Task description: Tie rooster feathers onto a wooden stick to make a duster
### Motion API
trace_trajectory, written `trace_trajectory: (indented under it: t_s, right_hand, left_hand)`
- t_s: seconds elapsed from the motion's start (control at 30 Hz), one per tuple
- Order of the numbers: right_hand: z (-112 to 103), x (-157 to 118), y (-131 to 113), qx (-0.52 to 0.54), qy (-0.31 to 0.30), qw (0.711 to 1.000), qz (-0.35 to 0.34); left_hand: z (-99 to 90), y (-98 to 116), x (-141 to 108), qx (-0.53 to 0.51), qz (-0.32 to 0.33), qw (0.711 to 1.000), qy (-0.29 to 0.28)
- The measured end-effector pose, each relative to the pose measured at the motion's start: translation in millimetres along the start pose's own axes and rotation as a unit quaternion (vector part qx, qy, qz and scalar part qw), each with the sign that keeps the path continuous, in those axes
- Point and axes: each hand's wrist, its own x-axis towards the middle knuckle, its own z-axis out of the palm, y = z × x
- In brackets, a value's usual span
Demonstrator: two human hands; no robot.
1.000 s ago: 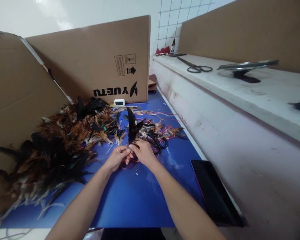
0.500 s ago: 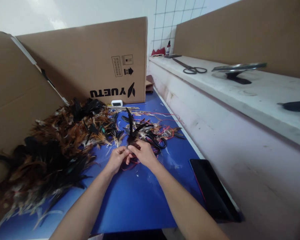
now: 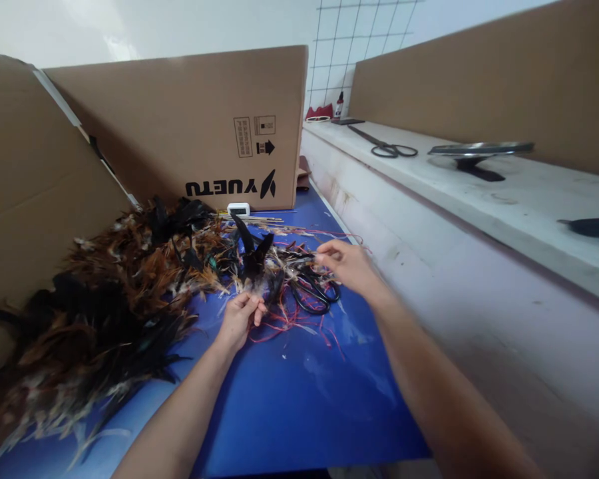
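Note:
My left hand [image 3: 240, 319] is closed, thumb and fingertips pinching the pale base of a small bunch of dark feathers [image 3: 253, 265] that stands up from it. Over the right side of the table, my right hand [image 3: 348, 265] has its thumb and fingertips pressed together beside scattered loose feathers; whatever may be between them is too small to make out. Black-handled scissors [image 3: 313, 307] lie between the hands, partly under feathers. Tangled red strings [image 3: 292, 322] spread on the blue table [image 3: 299, 399] just right of my left hand.
A large pile of brown and black feathers [image 3: 130, 266] covers the left side. Behind stand cardboard boxes [image 3: 180, 126] and a small white display [image 3: 238, 209]. Thin sticks [image 3: 264, 220] lie there too. Along the right ledge [image 3: 389, 169] rest long scissors [image 3: 387, 148] and a round stand [image 3: 479, 150].
My right hand has left my left hand and moved right, toward the loose feathers. My left hand keeps the bunch. The dark tablet-like device at right is now hidden behind my right arm.

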Motion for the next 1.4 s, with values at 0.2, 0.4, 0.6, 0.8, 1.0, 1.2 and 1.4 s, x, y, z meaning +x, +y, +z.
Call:
trace_trajectory:
  t_s: [0.2, 0.4, 0.6, 0.8, 1.0, 1.2, 1.4]
  right_hand:
    - [-29.4, 45.5, 63.1, -0.244, -0.05, 0.965, 0.081]
    - [-15.2, 70.0, 94.0, -0.282, -0.132, 0.947, 0.08]
    - [0.3, 82.1, 100.4, -0.298, -0.213, 0.927, 0.079]
    - [7.9, 90.8, 96.7, -0.278, -0.243, 0.927, 0.069]
    - [4.1, 115.9, 78.8, -0.22, -0.213, 0.951, 0.038]
    - [18.0, 120.1, 60.8, -0.188, -0.287, 0.938, 0.038]
    - [34.9, 105.7, 57.9, -0.17, -0.347, 0.92, 0.071]
  left_hand:
    - [1.8, -2.9, 2.5, -0.006, -0.001, 1.0, 0.0]
    - [-0.8, -4.5, 5.1, -0.02, -0.001, 1.0, 0.001]
    - [-0.3, -3.5, 7.1, -0.028, 0.003, 1.0, 0.007]
    - [-0.6, -3.6, 7.6, -0.028, -0.001, 1.0, 0.011]
    - [-0.6, -5.0, 7.8, -0.034, -0.004, 0.999, 0.01]
    - [-0.9, -5.3, 8.9, -0.042, -0.009, 0.999, 0.01]
    - [-0.2, -4.4, 8.2, -0.053, -0.017, 0.998, 0.017]
